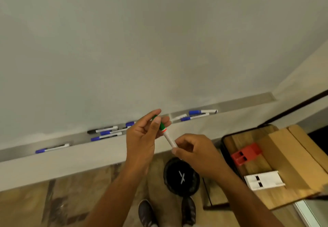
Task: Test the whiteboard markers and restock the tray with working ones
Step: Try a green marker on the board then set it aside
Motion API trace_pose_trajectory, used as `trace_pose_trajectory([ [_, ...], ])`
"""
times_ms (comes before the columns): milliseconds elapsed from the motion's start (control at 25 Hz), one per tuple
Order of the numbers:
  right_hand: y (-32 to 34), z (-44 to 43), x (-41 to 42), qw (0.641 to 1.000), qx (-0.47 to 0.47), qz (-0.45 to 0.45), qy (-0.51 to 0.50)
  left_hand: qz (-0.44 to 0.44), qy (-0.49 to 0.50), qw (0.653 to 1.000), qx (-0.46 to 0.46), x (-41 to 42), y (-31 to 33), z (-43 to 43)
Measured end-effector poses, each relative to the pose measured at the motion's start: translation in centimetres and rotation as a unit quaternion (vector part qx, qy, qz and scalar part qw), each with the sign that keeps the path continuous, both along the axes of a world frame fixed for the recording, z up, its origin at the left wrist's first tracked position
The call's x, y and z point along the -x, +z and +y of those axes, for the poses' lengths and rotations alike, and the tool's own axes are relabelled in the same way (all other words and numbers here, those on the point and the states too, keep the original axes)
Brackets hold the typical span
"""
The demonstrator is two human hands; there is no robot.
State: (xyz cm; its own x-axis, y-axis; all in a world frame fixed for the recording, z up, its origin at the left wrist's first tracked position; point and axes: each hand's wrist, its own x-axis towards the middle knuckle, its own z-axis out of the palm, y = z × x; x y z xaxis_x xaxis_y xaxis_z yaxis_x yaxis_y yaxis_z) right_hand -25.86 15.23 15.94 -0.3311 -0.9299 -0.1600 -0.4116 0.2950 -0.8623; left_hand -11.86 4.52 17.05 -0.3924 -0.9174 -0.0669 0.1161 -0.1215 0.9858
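Observation:
I hold a white marker with a green cap (165,132) between both hands in front of the whiteboard (142,49). My left hand (142,138) pinches the green cap end with thumb and fingers. My right hand (193,148) grips the white barrel's lower end. The metal tray (248,102) under the board carries several blue-capped markers (193,118) and one black-capped marker (103,130).
A wooden table (284,155) stands at the right with a red box (246,154) and a white box (264,180) on it. A black bin (181,175) sits on the floor below my hands, my shoes (147,212) behind it.

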Motion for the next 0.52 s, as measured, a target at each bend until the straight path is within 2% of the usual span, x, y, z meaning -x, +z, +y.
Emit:
trace_pose_trajectory([
  [160,-10.1,3.4,-1.0,0.995,-0.100,-0.022,-0.020,-0.173,-0.069,0.982,-0.042,-0.6,-9.8,2.1],
  [280,-17.3,6.1,-1.9,0.983,-0.179,-0.003,-0.030,-0.315,-0.183,0.929,-0.062,-1.3,-17.0,4.0],
  [400,-23.8,8.6,-2.5,0.956,-0.282,-0.025,-0.074,-0.371,-0.256,0.886,-0.112,-2.7,-22.9,6.1],
  [520,-29.0,10.2,-2.5,0.927,-0.358,-0.031,-0.103,-0.449,-0.321,0.831,-0.071,-4.1,-27.8,7.3],
])
